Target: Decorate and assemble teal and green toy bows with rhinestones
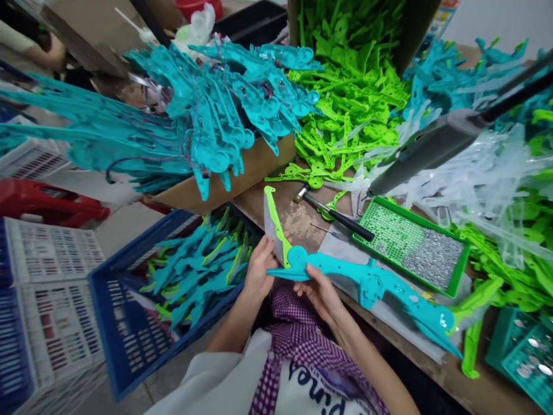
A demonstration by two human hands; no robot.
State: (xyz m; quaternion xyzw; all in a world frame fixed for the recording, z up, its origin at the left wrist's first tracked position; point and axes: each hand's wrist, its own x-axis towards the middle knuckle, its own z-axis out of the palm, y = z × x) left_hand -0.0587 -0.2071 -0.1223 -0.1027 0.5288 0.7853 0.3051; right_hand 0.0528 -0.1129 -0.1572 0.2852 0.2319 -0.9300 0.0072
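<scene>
My left hand (258, 271) is closed on the near end of a teal plastic part (371, 285), next to an upright green and clear strip (275, 227) joined to it. My right hand (322, 294) grips the same teal part from below, fingers curled round its shaft. The long part stretches right over the wooden bench (298, 219). Both hands sit close together above my lap, at the bench's near edge.
A blue crate (129, 334) of assembled teal and green parts stands at my left. A cardboard box (242, 173) holds teal parts; loose green parts (349, 115) pile behind. A hammer (332, 213), a green screw tray (415, 245) and a hanging power screwdriver (432, 147) lie right.
</scene>
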